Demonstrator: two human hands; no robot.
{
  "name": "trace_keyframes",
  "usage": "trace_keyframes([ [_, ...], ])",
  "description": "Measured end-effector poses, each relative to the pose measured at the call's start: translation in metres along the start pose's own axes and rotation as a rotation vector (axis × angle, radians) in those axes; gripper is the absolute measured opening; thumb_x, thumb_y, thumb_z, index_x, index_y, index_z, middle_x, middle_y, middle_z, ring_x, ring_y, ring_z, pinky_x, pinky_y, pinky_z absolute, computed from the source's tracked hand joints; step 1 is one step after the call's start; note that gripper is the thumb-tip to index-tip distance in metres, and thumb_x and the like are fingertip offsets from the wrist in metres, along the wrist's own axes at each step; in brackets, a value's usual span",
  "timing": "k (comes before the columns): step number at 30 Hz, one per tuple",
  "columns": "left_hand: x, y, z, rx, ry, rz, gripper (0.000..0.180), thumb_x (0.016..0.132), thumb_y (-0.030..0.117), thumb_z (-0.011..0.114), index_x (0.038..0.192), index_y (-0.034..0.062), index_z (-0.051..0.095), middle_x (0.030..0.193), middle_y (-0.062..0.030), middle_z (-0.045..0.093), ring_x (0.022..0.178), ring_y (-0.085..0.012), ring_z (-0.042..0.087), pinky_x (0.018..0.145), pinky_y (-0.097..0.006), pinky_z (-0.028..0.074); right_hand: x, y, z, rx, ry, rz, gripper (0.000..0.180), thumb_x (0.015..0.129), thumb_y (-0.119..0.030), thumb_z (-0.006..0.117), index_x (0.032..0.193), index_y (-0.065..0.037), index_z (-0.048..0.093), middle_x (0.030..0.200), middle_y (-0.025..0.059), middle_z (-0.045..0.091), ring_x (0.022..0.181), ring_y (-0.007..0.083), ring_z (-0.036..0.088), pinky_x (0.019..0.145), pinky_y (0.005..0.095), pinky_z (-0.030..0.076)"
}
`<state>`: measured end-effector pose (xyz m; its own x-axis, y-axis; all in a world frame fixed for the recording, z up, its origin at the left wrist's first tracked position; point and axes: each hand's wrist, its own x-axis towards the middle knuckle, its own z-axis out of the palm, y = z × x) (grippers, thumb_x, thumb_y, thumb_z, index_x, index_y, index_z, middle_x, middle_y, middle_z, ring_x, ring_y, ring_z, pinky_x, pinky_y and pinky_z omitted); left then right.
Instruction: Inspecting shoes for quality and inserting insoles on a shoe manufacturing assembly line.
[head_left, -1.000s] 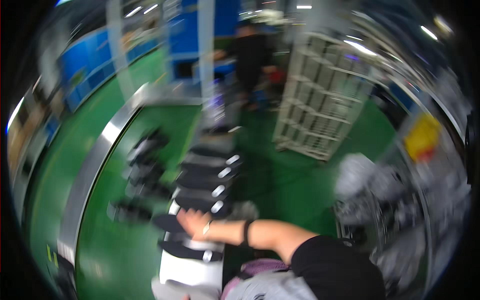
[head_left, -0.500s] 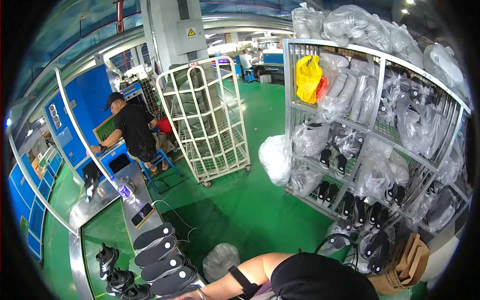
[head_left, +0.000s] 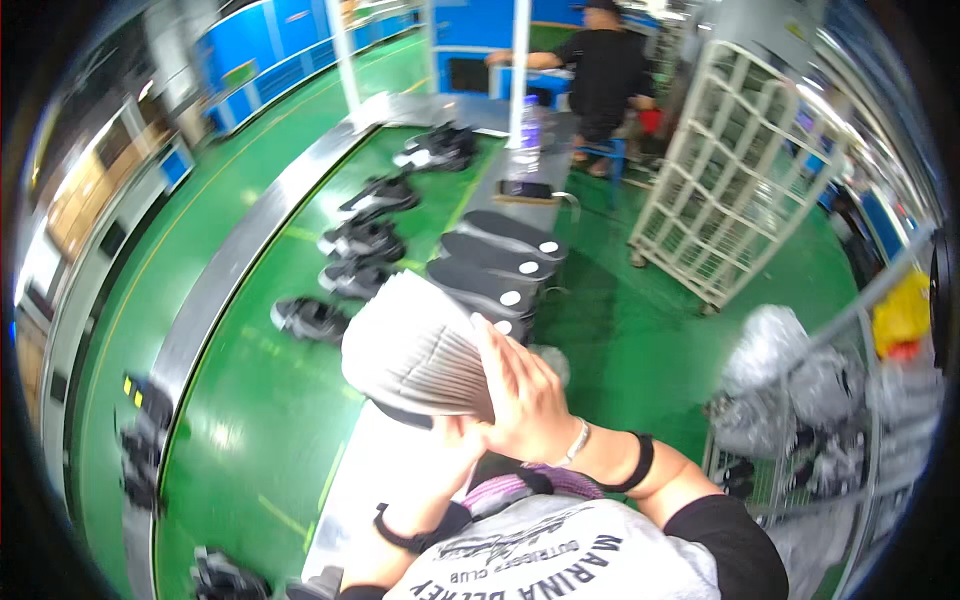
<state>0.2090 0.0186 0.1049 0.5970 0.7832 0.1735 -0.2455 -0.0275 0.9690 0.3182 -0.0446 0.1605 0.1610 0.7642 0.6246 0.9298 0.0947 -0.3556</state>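
Note:
Both my hands hold a thick fanned stack of pale grey insoles (head_left: 415,350) up in front of my chest. My right hand (head_left: 525,395) presses against the stack's right side, fingers spread over its edge. My left hand (head_left: 452,438) supports it from underneath and is mostly hidden by it. Just beyond the stack, several black insoles (head_left: 495,262) with white round labels lie in a row on the grey side table (head_left: 360,490). To their left, dark shoes (head_left: 362,240) sit spaced along the green conveyor belt (head_left: 260,420).
A phone (head_left: 525,189) and a bottle (head_left: 530,120) rest at the table's far end. A person in black (head_left: 605,70) stands beyond it. A white wire cage cart (head_left: 740,170) is at the right, with bagged goods (head_left: 775,345) on a rack nearer me.
The view has swung from the shelves and cage cart back to the conveyor. The stack of pale insoles is now raised in both my hands.

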Motion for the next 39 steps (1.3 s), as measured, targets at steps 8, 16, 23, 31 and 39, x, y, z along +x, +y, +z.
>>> trace_keyframes([
  [8, -0.006, -0.015, -0.026, -0.623, -0.093, -0.287, 0.085, 0.067, 0.053, 0.064, 0.129, 0.0063, 0.028, 0.130, -0.0087, 0.035, 0.118, -0.0234, 0.035, 0.097, -0.040, 0.030, 0.009, 0.021, -0.021, 0.229, -0.294, 0.003, 0.075, 0.070, -0.036, 0.066, 0.125, 0.003, 0.033, 0.131, 0.0229, 0.028, 0.121, 0.0340, 0.029, 0.098, 0.0389, 0.027],
  [16, -0.021, -0.012, -0.029, -0.434, -0.121, -0.198, 0.103, 0.063, 0.076, 0.042, 0.136, 0.0183, -0.002, 0.138, -0.0085, 0.013, 0.128, -0.0265, 0.013, 0.102, -0.045, 0.012, -0.022, 0.024, 0.040, 1.290, -0.483, 0.523, 0.077, 0.067, -0.005, 0.065, 0.129, 0.001, 0.021, 0.123, 0.0120, 0.039, 0.114, 0.0175, 0.038, 0.096, 0.0308, 0.030],
  [23, -0.049, -0.022, -0.036, -0.888, 0.123, -0.628, 0.066, 0.075, 0.031, 0.062, 0.124, -0.0001, 0.030, 0.114, -0.0114, 0.047, 0.103, -0.0216, 0.049, 0.087, -0.034, 0.042, -0.046, 0.025, 0.064, 1.447, -0.549, 0.604, 0.060, 0.074, -0.023, 0.064, 0.122, 0.000, 0.035, 0.114, 0.0093, 0.047, 0.108, 0.0183, 0.044, 0.092, 0.0299, 0.032],
  [31, -0.038, -0.056, -0.059, -0.866, 0.466, -0.396, 0.043, 0.085, 0.032, 0.050, 0.114, 0.0012, 0.043, 0.105, -0.0117, 0.054, 0.097, -0.0216, 0.054, 0.084, -0.034, 0.044, -0.073, 0.040, 0.077, 0.807, -0.492, 0.483, 0.051, 0.083, -0.028, 0.055, 0.122, -0.001, 0.037, 0.110, 0.0112, 0.047, 0.097, 0.0173, 0.047, 0.070, 0.0244, 0.043],
  [39, 0.021, -0.101, -0.050, -0.631, 0.256, -0.510, 0.042, 0.084, 0.035, 0.049, 0.113, 0.0058, 0.048, 0.108, -0.0081, 0.052, 0.100, -0.0223, 0.050, 0.090, -0.037, 0.039, -0.148, 0.058, 0.042, 0.560, -0.241, 0.579, 0.023, 0.072, -0.016, 0.052, 0.082, 0.005, 0.054, 0.070, 0.0188, 0.055, 0.064, 0.0277, 0.055, 0.060, 0.0359, 0.043],
])
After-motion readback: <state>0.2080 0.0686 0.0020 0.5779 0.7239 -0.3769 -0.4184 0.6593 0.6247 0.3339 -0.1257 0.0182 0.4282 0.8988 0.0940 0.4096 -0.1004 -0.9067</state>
